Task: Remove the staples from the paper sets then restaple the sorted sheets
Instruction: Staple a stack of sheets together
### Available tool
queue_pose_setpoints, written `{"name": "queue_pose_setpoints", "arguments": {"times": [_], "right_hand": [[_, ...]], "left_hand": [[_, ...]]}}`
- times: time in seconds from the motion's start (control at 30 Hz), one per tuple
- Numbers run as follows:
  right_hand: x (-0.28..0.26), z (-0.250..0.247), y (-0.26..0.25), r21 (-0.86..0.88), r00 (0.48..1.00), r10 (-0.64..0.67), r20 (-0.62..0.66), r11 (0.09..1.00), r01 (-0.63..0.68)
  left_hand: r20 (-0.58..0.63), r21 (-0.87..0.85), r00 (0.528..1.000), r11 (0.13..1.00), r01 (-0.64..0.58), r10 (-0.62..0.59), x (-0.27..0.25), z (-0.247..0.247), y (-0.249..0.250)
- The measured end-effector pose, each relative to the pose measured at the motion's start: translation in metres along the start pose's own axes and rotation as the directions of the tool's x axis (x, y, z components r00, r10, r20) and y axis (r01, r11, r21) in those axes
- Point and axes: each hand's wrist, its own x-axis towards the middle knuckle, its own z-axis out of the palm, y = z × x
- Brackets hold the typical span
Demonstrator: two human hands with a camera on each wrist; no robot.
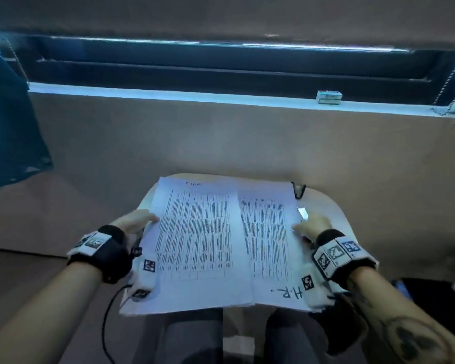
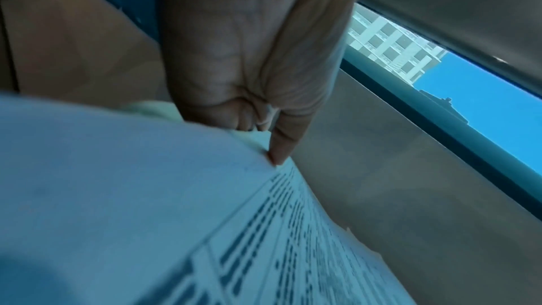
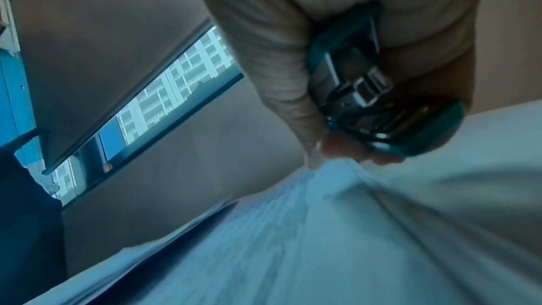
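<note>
Two sets of printed sheets (image 1: 216,240) lie side by side on the small pale worktop (image 1: 331,206), the left hand (image 1: 134,222) pinching the left edge with thumb on top, the right hand (image 1: 311,225) pinching the right edge while also curled around a teal stapler (image 3: 378,99) in its palm. Paper this thin looks light and floppy and will probably slide and fan out, so I'd hold it near the stapled corner, not mid-edge. I can't spot any staples, the text is blurred, and a dark thing (image 1: 299,189) at the far right corner is too small to make out.
</note>
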Motion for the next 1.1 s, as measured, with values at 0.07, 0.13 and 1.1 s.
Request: {"name": "queue_pose_setpoints", "arguments": {"times": [0.07,0.13,1.1], "right_hand": [[0.001,0.005,0.004,-0.024,0.999,0.027,0.033,0.999,-0.027],[0.002,0.008,0.005,0.011,0.997,0.061,0.05,0.998,-0.062],[-0.003,-0.016,0.001,0.266,0.958,0.166,0.232,0.937,-0.227]], "left_hand": [[-0.027,0.018,0.999,1.0,-0.025,0.026,0.007,0.003,0.003],[-0.028,0.082,0.999,0.996,-0.02,0.023,0.01,0.001,0.006],[0.102,0.717,0.959,0.649,-0.255,0.263,-0.038,0.109,0.062]]}}
